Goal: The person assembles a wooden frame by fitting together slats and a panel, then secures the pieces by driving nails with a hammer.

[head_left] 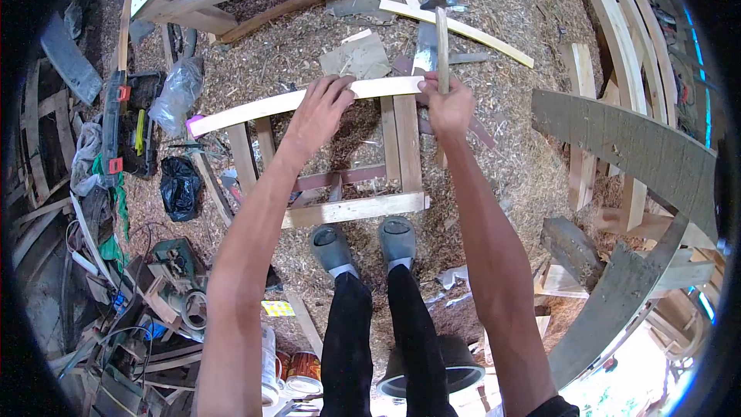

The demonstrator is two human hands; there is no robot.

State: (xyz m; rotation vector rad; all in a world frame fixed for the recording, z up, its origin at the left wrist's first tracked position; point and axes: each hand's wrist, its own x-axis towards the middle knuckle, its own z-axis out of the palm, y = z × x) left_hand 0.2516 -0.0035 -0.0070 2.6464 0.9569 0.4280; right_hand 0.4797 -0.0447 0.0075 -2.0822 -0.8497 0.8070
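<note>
A pale strip point(255, 110) lies across the far side of a wooden frame point(407, 143), its left end running past the uprights to a small purple piece point(194, 125). The hands are apart. The left hand point(320, 104) lies over the strip's middle; its underside is hidden, so I cannot tell whether it grips or merely presses. The right hand point(449, 104) is wrapped around the handle of a hammer point(443, 42), with its fingertips at the strip's right end.

That shared hold looks like the weak point: if the fingertips loosen to manage the hammer, the right end could slide out of line. The long left overhang could swing or tip if the left hand's pressure is uneven. The frame stands on loose shavings point(494, 154), which might let it rock, and a stray hammer blow there could catch fingers.
</note>
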